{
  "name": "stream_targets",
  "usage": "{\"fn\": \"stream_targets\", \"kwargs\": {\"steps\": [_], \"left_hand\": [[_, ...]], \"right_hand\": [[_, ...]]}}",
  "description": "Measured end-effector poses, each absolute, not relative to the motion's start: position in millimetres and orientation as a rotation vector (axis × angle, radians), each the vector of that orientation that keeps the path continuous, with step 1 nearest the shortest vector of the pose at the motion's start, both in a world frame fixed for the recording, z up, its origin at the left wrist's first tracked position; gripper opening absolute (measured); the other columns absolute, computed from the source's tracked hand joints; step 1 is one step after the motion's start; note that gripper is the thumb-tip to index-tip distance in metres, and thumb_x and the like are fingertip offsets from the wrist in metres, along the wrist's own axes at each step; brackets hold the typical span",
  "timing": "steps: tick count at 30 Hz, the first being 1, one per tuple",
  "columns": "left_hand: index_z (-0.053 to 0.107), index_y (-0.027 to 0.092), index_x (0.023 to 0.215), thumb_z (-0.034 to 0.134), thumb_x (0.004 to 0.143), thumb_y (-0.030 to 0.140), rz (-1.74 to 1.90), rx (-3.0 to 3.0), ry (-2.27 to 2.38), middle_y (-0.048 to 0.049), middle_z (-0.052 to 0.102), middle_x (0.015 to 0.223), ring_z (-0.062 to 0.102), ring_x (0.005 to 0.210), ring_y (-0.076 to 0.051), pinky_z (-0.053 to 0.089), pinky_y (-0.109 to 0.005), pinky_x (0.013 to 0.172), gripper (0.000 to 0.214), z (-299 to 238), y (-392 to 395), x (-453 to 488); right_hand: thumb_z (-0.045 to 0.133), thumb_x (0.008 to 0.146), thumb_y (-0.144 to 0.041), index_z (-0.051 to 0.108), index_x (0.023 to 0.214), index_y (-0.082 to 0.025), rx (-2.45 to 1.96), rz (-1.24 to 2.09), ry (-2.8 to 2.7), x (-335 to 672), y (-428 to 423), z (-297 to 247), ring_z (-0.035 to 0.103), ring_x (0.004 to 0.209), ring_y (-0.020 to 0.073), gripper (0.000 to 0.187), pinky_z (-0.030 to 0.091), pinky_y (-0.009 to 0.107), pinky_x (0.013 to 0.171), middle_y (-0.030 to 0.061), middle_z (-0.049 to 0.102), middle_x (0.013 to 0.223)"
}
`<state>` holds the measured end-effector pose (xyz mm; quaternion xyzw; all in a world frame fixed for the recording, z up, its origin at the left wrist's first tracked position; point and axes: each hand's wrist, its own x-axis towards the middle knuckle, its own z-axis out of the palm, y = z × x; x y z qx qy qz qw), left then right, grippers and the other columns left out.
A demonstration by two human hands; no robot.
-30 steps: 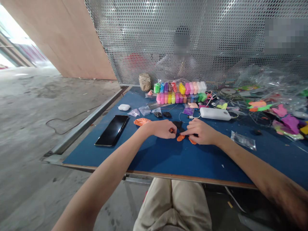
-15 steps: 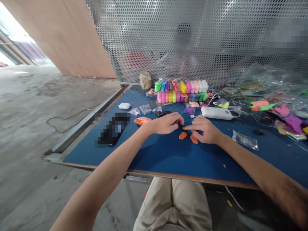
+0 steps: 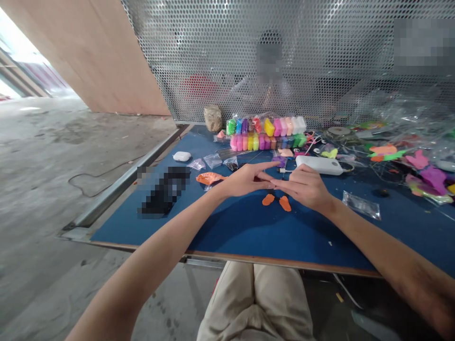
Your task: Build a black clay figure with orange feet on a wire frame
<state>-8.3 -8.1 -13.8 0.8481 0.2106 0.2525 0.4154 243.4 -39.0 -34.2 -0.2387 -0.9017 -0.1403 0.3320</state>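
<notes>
My left hand [image 3: 245,180] and my right hand [image 3: 306,187] meet fingertip to fingertip just above the blue table [image 3: 249,232]. Between them they pinch a small dark clay piece [image 3: 257,179], mostly hidden by the fingers. My left index finger points out to the right. Two orange clay pieces [image 3: 268,199] [image 3: 285,203] lie on the table just below the hands, the right one close under my right hand.
Rows of coloured clay packs [image 3: 265,132] sit at the back by a perforated metal screen [image 3: 284,57], with a person behind it. A phone [image 3: 161,189], earbud case [image 3: 182,156], orange bag [image 3: 209,178], white power bank [image 3: 319,165], plastic bag [image 3: 360,204] and clay shapes [image 3: 426,177] lie around.
Both hands have lifted off the table and moved slightly away from me, taking the dark piece along. The two orange pieces, earlier partly under the hands, now lie uncovered.
</notes>
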Motion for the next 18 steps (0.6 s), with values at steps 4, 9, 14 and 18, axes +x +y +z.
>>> {"fn": "stream_targets", "kwargs": {"steps": [4,9,14,18], "left_hand": [[0.039,0.02,0.154,0.063,0.095,0.027,0.579,2.225,0.539,-0.0056,0.076,0.115,0.071,0.111,-0.018,0.053,-0.031,0.098,0.064,-12.9,-8.4,-8.3],[0.046,0.019,0.15,0.063,0.095,0.026,0.596,2.237,0.555,-0.0057,0.078,0.109,0.073,0.104,-0.018,0.055,-0.03,0.091,0.058,-8.7,-6.8,-9.1],[0.071,0.017,0.119,0.05,0.1,0.022,0.775,2.569,0.757,-0.0062,0.078,0.102,0.072,0.092,-0.016,0.052,-0.028,0.085,0.029,-3.2,4.4,-19.4],[0.075,0.018,0.108,0.057,0.098,0.025,0.708,2.601,0.714,-0.0036,0.078,0.099,0.071,0.085,-0.015,0.05,-0.024,0.078,0.022,-2.1,6.5,-22.1]], "right_hand": [[0.059,0.099,-0.023,0.073,0.118,-0.03,-0.569,-0.363,-2.39,244.9,-38.9,-33.1,0.049,0.064,0.0152,0.025,0.037,0.035,0.069,-0.0016,0.055,0.063],[0.057,0.099,-0.023,0.07,0.105,-0.025,-0.676,-0.167,-2.29,241.0,-43.0,-30.9,0.052,0.067,0.0173,0.015,0.04,0.036,0.072,0.0021,0.064,0.075],[0.05,0.102,-0.027,0.067,0.1,-0.022,-0.783,0.175,-2.291,238.5,-44.0,-28.6,0.055,0.071,0.0187,0.018,0.043,0.034,0.069,0.0047,0.063,0.08],[0.047,0.103,-0.026,0.068,0.106,-0.021,-0.725,0.29,-2.474,240.3,-40.0,-33.6,0.06,0.079,0.0184,0.022,0.046,0.032,0.073,0.0058,0.066,0.088]]}}
